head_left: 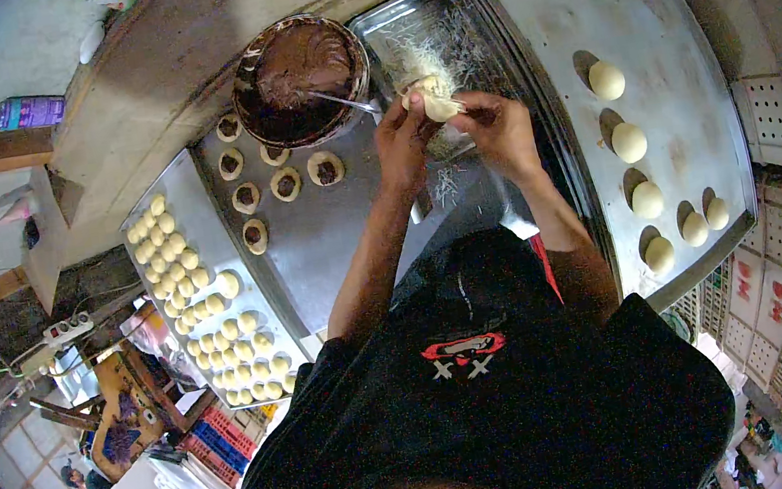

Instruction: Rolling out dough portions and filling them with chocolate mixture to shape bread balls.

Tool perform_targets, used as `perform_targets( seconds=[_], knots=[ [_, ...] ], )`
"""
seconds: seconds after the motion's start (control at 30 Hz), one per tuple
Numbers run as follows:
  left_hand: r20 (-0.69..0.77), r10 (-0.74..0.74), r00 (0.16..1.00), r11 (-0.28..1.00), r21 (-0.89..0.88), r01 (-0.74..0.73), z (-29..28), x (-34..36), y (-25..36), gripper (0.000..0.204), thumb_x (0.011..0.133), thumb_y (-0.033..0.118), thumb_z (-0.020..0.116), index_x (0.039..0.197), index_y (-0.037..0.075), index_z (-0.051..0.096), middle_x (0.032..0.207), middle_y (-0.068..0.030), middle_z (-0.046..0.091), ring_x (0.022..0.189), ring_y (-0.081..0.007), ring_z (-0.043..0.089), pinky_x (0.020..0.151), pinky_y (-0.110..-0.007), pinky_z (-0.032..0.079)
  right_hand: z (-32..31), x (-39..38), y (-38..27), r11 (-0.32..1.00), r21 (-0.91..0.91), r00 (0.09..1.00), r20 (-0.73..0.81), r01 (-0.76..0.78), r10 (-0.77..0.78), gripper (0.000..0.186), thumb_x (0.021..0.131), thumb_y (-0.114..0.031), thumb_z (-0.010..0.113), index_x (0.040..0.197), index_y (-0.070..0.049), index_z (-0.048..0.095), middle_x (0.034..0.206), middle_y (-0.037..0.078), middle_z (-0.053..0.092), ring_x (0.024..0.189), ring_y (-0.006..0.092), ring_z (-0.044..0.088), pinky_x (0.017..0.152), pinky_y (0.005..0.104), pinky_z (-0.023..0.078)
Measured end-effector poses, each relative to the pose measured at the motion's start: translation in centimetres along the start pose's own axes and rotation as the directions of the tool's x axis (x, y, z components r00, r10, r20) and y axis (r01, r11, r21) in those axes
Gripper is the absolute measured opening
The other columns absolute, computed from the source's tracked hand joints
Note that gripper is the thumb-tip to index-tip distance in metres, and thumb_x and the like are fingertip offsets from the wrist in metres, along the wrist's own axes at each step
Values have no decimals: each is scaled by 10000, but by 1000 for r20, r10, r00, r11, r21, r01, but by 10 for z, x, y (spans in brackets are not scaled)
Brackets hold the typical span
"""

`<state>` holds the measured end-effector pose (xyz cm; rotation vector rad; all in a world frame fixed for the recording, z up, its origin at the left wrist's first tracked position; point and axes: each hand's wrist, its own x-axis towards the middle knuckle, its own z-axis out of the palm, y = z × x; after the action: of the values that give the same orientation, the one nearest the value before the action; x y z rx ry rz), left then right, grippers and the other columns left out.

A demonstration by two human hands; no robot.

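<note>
Above the far part of the worktop, both my hands grip one piece of pale dough [439, 106], folded open with pale shreds in it. My left hand [404, 141] pinches its left edge, and my right hand [501, 132] has its fingers closed on the right edge. Just beyond lies a clear rectangular tray [405, 1] of grated shreds [453, 48] that look like cheese. Left of it stands a bowl of chocolate filling [303, 60] with a metal spoon or spatula [339, 100] resting in it. Several flattened dough rounds [286, 184] with dark filling lie near the bowl.
A metal tray [195, 183] at the left carries many small dough balls [174, 247]. The tray [666, 52] at the right bears several larger smooth balls [630, 143]. Loose shreds [448, 185] lie on the dark worktop [323, 265]. Plastic crates [214, 448] stand lower left.
</note>
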<state>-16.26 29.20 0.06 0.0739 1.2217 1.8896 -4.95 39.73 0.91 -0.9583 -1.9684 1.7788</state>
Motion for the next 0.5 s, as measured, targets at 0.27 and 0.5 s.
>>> perform_targets(
  seconds=[0.27,0.5],
  knots=[
    [628,373,683,216,657,-722,-18,-17,43,442,861,197,675,1254,23,567,1088,-163,582,966,-315,608,830,-351,489,-3,-12,-17,964,196,983,-44,182,-177,221,772,-86,765,951,10,677,846,99,684,783,167,624,761,300,492],
    [508,282,814,431,691,-581,-23,-38,45,413,854,236,686,1188,2,622,1134,-160,595,1009,-276,586,897,-338,451,-1,-25,-27,979,20,979,30,201,-201,189,778,-79,753,928,9,680,822,89,662,776,176,620,746,302,487]
  ],
)
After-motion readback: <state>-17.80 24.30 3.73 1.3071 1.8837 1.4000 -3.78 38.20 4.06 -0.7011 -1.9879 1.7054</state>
